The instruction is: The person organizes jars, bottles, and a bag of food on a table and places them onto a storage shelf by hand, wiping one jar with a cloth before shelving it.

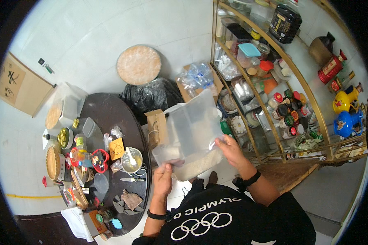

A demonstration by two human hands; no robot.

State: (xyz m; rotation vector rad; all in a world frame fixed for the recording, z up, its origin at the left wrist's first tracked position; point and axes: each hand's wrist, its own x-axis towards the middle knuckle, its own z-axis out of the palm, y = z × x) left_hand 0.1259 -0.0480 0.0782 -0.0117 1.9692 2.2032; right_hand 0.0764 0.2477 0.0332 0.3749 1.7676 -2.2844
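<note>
A large translucent plastic bin [190, 122] is held tilted in front of my chest. Pale grain [199, 165], which looks like rice, has slid along its near lower side. My left hand [163, 180] grips the bin's left near edge, with the thumb on top and the fingers behind the plastic. On the opposite side my right hand [230, 151] grips the right edge near the corner. The fingers are partly hidden by the cloudy walls. Both wrists wear black bands.
Left of me stands a dark round table [125, 119] with a metal bowl [132, 160], a knife [132, 179] and scissors. A metal shelf rack [273, 128] holding jars rises at right. Beyond the bin are a black plastic bag [150, 95] and a cardboard box [216, 82] of plastic bottles.
</note>
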